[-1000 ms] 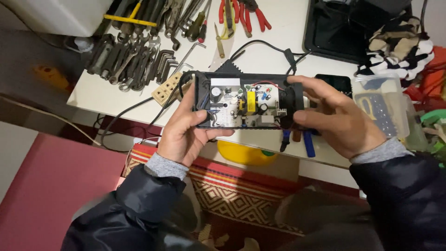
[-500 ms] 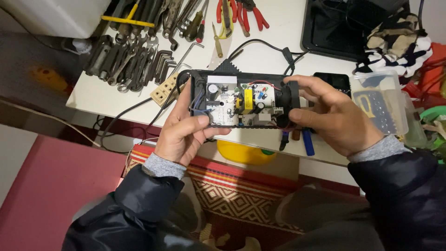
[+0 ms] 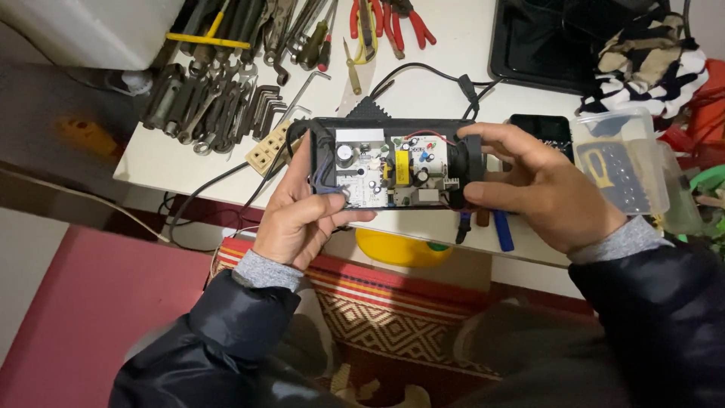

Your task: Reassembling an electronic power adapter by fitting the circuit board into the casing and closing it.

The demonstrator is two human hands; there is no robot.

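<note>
Both my hands hold an opened black power adapter above the near edge of a white table. Its circuit board faces up, with a yellow transformer, round capacitors and red wires. My left hand grips the left end, thumb lying over the board's lower left corner. My right hand clasps the right end, fingers wrapped around the case. A black cable runs from the adapter across the table.
Spanners, hex keys and sockets lie at the table's left, red-handled pliers at the top. A clear plastic box, a black phone and a black tray sit right. A patterned rug and yellow object are below.
The adapter has stayed in both hands, shifting slightly in view. My left thumb has moved onto the board's lower left corner.
</note>
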